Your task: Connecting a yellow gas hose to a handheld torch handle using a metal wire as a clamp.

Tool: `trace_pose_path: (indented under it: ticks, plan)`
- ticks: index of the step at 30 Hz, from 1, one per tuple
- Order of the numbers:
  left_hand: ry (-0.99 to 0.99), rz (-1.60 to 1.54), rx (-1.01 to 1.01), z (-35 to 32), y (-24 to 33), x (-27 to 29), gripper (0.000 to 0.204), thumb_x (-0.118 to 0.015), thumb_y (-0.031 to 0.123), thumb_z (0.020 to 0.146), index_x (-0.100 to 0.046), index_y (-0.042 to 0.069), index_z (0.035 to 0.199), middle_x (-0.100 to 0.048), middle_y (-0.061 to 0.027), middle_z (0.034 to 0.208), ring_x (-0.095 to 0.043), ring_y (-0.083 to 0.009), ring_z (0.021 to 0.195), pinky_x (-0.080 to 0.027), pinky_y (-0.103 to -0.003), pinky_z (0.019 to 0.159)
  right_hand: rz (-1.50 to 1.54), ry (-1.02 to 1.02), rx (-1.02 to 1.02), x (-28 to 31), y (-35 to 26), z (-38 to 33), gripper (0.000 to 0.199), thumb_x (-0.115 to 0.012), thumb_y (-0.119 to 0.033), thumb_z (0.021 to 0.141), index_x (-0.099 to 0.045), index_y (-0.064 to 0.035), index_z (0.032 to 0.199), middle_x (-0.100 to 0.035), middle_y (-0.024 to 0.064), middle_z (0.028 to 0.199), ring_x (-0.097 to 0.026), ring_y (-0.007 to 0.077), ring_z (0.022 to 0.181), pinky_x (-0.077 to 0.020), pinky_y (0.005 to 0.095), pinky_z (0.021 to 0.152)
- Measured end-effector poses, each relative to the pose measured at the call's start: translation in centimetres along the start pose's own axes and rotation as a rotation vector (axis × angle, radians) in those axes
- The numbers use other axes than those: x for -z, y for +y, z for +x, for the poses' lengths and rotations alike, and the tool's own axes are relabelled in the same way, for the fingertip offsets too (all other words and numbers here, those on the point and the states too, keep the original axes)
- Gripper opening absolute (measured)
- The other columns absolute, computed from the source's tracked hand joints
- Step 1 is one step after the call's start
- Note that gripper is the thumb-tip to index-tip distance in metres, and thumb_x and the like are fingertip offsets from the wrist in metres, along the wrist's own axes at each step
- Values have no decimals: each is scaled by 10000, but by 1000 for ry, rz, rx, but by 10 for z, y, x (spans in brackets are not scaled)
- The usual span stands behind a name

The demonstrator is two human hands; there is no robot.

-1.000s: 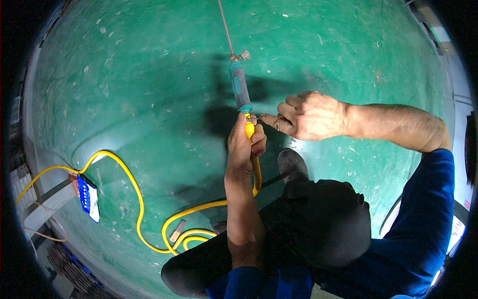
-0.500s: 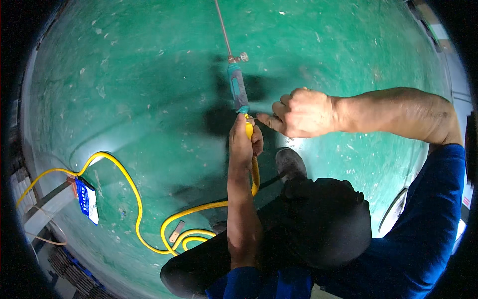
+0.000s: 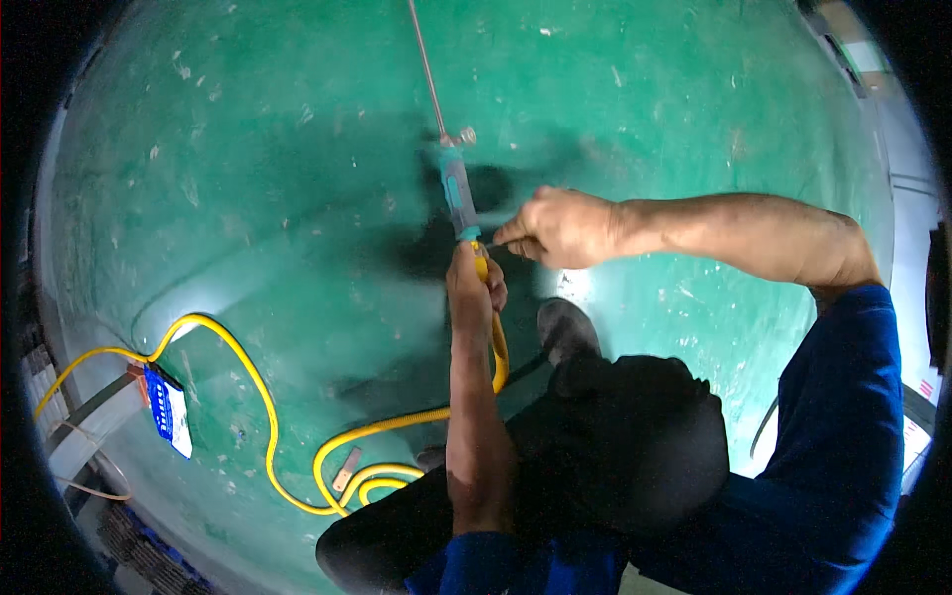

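Head view: looking straight down at a green painted floor (image 3: 248, 149), scuffed and speckled with pale marks, straight lines bowed toward the rim.
Left hand: the left hand (image 3: 474, 283) is clenched around the lower end of a teal-handled spray wand (image 3: 457, 193), where the handle meets a yellow fitting; the forearm rises from the lower edge of the frame.
Right hand: the right hand (image 3: 561, 228) is pinched shut at the side of the same handle, fingertips touching it just above the left hand; what exactly the fingers press cannot be told. The bare forearm reaches in from the right, from a blue sleeve (image 3: 843, 426).
Wand position: held out in front of the person over the floor, between both hands, its thin metal tube (image 3: 426, 64) running up toward the top edge of the frame.
Hose: a yellow hose (image 3: 258, 397) leaves the bottom of the handle, passes beside the left wrist, loops in coils on the floor near the person's legs and curves off to the left edge.
Floor, left: a blue and white packet (image 3: 169, 412) lies beside the hose, well apart from the hands.
Below the hands: a dark shoe (image 3: 567, 332) and dark trousers (image 3: 635, 446).
Shadow: a dark shadow lies on the floor behind the wand.
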State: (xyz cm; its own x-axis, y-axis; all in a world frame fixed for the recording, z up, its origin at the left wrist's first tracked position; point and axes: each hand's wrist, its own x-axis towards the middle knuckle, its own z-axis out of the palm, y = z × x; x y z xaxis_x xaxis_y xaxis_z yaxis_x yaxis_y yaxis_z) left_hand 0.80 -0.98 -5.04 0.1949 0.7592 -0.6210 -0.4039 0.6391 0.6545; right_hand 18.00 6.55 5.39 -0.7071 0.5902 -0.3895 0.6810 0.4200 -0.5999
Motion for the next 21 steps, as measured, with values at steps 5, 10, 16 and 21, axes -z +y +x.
trace_pose_path:
  ticks: [5, 10, 16, 21]
  plan:
    - [-128, -197, 163, 12, 6, 4, 480, -345, 538, 997, -532, 113, 880, -514, 1, 702, -485, -138, 546, -370, -286, 488, -722, 15, 301, 3, 8, -15, 234, -581, -216, 802, -692, -31, 894, -586, 117, 701, -661, 257, 664, -548, 389, 559]
    - [-48, -57, 199, 30, 10, -8, 661, -266, 707, 957, -523, 117, 808, -475, 26, 589, -450, -106, 482, -331, -251, 441, -844, 46, 325, -6, 0, -9, 387, -573, -170, 802, -607, 23, 1136, -570, 85, 691, -621, 215, 610, -509, 343, 461]
    - [128, 99, 142, 36, 0, -18, 633, -274, 693, 963, -442, 126, 737, -401, 47, 555, -387, -60, 448, -272, -236, 399, -728, -9, 262, -14, 12, -2, 227, -591, -165, 774, -611, 7, 922, -582, 94, 599, -640, 249, 522, -492, 396, 405]
    - [239, 130, 152, 34, -10, -27, 588, -304, 658, 978, -411, 140, 720, -376, 52, 546, -363, -61, 433, -252, -239, 382, -506, -164, 51, -6, 7, 5, 192, -573, -160, 800, -685, -4, 808, -697, 183, 760, -715, 337, 749, -579, 436, 639]
